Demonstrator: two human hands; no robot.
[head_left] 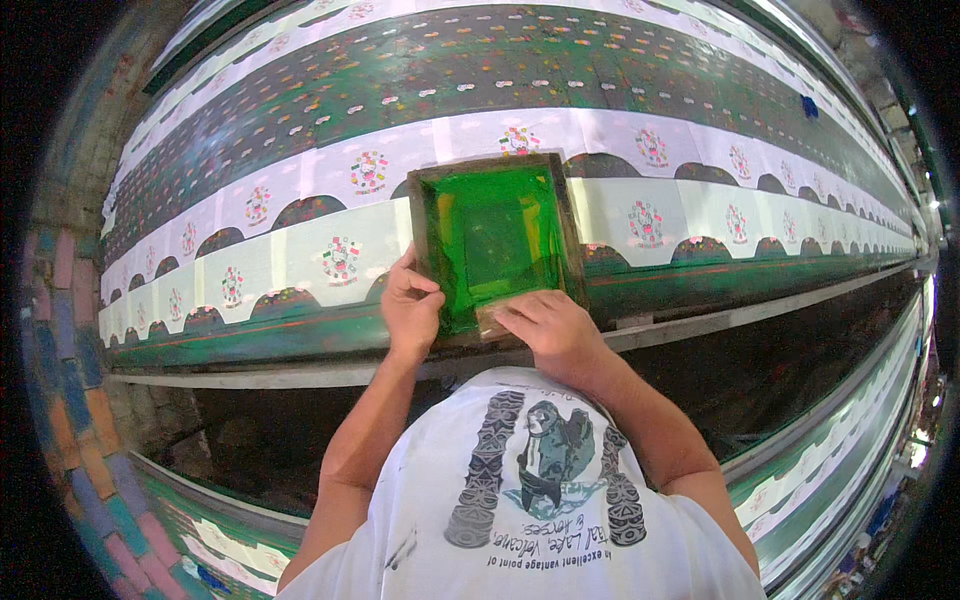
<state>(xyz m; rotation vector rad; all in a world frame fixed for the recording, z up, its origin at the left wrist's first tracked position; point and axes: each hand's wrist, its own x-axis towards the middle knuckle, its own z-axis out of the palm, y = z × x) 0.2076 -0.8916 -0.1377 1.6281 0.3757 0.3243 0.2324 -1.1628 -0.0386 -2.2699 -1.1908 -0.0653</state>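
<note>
Nearest, the person's white printed shirt (430, 450) is filling the lower middle, and two bare forearms are reaching forward from either side of it. The left hand (411, 309) is half curling, thumb and forefinger pinching the near end of the left rail of a dark wooden frame (419, 215). The right hand (550, 326) is bending its fingers down over a tan, straight-edged piece (490, 322) at the near rail; its palm side is not showing. The frame is lying flat, straight ahead of both hands, its bright green inside (500, 225) facing up. It is running slightly longer away from the body than across, its far end leaning a little to the left. Both hands are working at its near end, the left at the side, the right nearer the middle. Beneath it, a green bench (250, 345) is carrying white printed cloth (285, 255); farther off, a dark stretch dotted with small motifs (400, 60) is curving away.
</note>
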